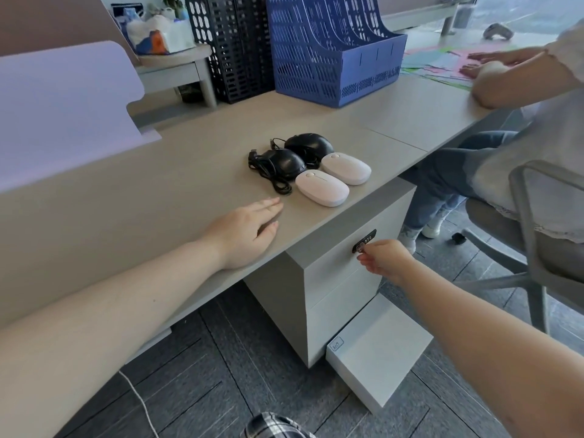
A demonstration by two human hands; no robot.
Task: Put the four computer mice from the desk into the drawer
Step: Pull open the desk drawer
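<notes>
Two black wired mice (282, 164) (309, 146) and two white wireless mice (322, 187) (346, 168) lie grouped near the desk's front edge. My left hand (246, 233) rests flat and open on the desk, just left of them. Under the desk stands a grey drawer cabinet (335, 279) whose upper drawer front is closed. My right hand (384, 257) is at its black lock handle (365, 241), fingertips pinched on it. The bottom drawer (379, 349) is pulled out; only its pale outer surface is visible.
A blue file rack (335, 49) and a black mesh rack (234, 42) stand at the back of the desk (189, 172). A lilac divider (63, 115) rises on the left. Another person (521, 128) sits at the right on a grey chair (537, 248), hands on coloured papers.
</notes>
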